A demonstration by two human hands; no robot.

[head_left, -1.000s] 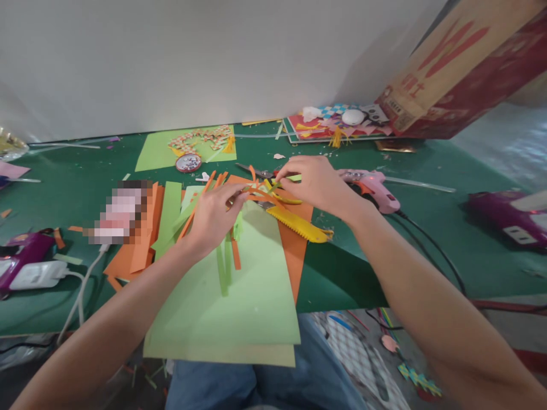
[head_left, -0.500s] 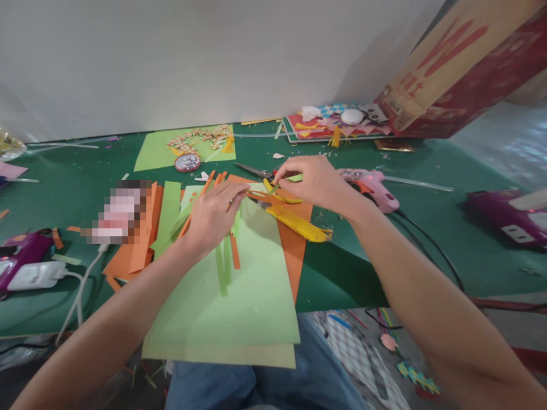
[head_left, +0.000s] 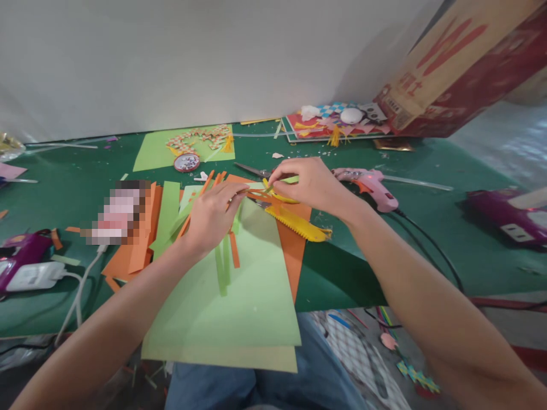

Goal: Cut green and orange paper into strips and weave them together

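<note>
My left hand (head_left: pixel 212 216) lies on a bundle of orange and green paper strips (head_left: pixel 225 259), fingers curled and pressing them down on a light green paper sheet (head_left: pixel 239 302). My right hand (head_left: pixel 308 183) pinches the far ends of orange and yellow strips (head_left: pixel 273 196) just above a yellow serrated cutter (head_left: pixel 297 224). Scissors (head_left: pixel 252 169) lie right behind my right fingers. An orange sheet (head_left: pixel 293 250) shows under the green one.
A pink glue gun (head_left: pixel 371 187) with a black cord lies right of my right hand. Purple glue guns (head_left: pixel 508 215) (head_left: pixel 21 250) sit at both table sides. A green sheet with a round tin (head_left: pixel 187 162), a cardboard box (head_left: pixel 461 68) and craft scraps stand behind.
My right hand has shifted slightly left and toward me with the strips. The left hand has stayed on the bundle.
</note>
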